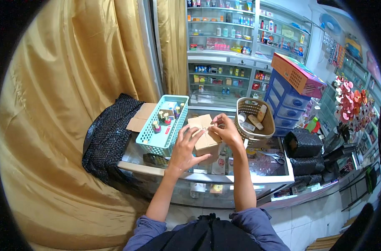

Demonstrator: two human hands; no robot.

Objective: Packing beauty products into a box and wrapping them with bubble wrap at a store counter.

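A small brown cardboard box (206, 141) stands on the glass counter before me, its top flaps folded closed. What looks like a thin light string (205, 129) crosses the middle of its top. My left hand (186, 147) steadies the box from the left, fingers curled over the top and thumb across the front face. At the top right of the box, my right hand (227, 130) has its fingertips pinched close to the string; the exact hold is too small to see clearly. Both hands are close together over the lid.
Left of the box sits a mint plastic basket (140, 139) with small bottles. A beige basket (240, 133) with tubes stands to the right, near scissors (280, 158). Black bubble wrap (107, 138) drapes the counter's left end. Blue drawers (286, 103) rise behind the beige basket.
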